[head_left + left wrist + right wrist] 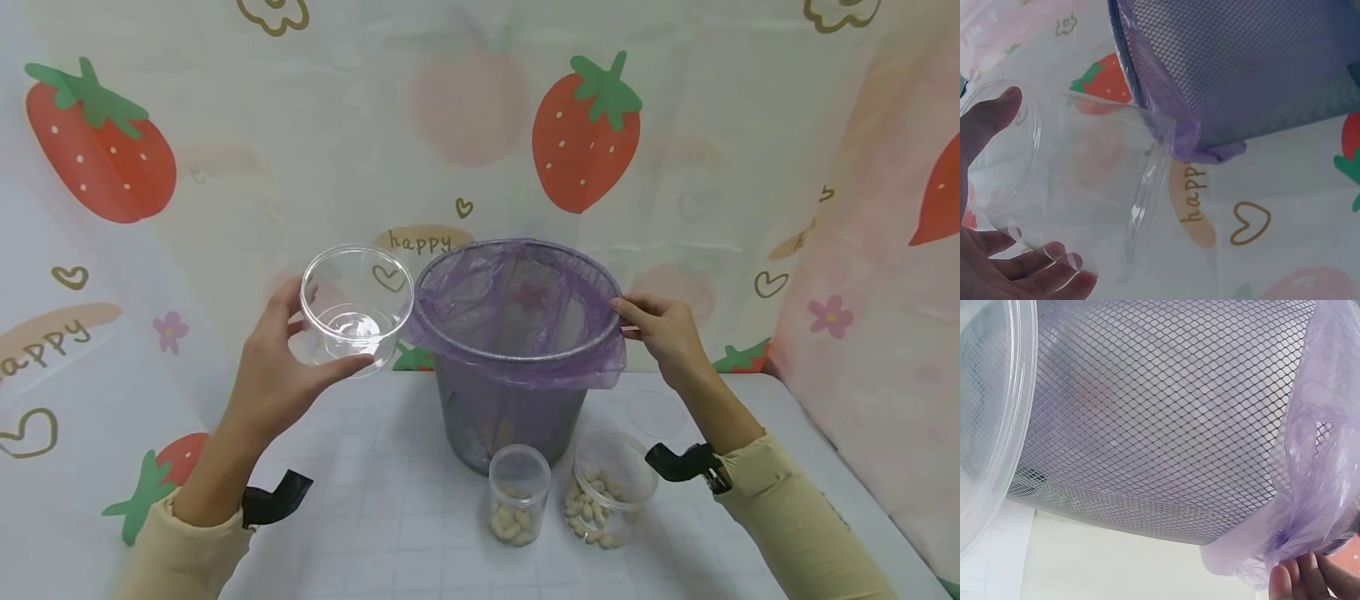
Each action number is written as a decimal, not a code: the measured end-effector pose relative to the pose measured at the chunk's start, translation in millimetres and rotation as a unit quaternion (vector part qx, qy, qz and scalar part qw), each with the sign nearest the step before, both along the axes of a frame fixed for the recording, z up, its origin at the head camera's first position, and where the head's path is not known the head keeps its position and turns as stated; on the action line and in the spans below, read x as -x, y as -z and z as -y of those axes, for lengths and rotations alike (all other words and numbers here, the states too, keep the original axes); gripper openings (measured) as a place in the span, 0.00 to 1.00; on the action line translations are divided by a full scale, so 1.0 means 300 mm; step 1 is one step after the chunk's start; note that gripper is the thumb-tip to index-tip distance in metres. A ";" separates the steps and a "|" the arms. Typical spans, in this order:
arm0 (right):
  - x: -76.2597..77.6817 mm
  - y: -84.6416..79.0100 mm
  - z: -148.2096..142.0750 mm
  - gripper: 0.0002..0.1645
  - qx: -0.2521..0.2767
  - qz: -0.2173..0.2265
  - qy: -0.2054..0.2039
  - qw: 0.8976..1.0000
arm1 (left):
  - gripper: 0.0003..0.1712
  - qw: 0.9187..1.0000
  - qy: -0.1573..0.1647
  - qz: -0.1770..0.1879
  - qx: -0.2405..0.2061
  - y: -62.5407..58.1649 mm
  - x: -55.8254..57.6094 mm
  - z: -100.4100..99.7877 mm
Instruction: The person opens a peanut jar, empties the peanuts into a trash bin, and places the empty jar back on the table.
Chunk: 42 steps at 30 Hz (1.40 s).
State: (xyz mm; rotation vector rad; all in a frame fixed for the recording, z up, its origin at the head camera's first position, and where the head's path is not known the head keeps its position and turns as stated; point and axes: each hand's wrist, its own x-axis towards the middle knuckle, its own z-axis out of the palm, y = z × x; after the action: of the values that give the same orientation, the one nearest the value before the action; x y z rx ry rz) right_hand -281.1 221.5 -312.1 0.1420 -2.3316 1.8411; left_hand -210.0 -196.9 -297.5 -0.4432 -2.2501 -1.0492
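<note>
My left hand holds a clear plastic tub, its fingers and thumb around the sides, in the air left of the bin. The same tub looks empty in the left wrist view, close to the bin's rim. A mesh trash bin stands on the table, lined with a thin purple bag folded over its rim. At the rim's right side my right hand pinches the bag's edge; in the right wrist view its fingers lie against the bunched plastic.
In front of the bin stand a clear cup and a wider clear tub, both holding peanut-like pieces. A clear round lid lies behind the wider tub. A strawberry-print cloth hangs behind the white table.
</note>
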 end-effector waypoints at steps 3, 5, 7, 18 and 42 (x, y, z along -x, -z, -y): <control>0.000 -0.003 0.000 0.31 -0.001 0.001 -0.002 1.000 | 0.58 1.000 0.002 0.022 -0.008 0.031 -0.020 0.012; 0.000 -0.005 -0.001 0.31 0.000 0.003 -0.003 1.000 | 0.58 0.999 0.001 0.032 -0.007 0.052 -0.032 0.018; -0.001 -0.006 -0.002 0.32 0.002 0.005 -0.004 1.000 | 0.58 0.999 0.005 0.043 -0.006 0.072 -0.043 0.022; -0.002 0.004 -0.005 0.33 0.011 0.004 -0.008 1.000 | 0.58 0.995 0.027 0.100 0.002 0.177 -0.081 0.039; -0.001 0.002 -0.003 0.33 0.019 0.008 -0.009 1.000 | 0.57 0.973 0.065 0.217 -0.047 0.450 -0.098 -0.003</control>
State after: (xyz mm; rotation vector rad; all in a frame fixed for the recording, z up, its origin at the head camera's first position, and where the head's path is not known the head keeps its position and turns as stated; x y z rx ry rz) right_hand -280.9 222.4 -312.8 0.1458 -2.3121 1.9005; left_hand -180.5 -196.0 -432.4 -0.3497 -2.5608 -1.4299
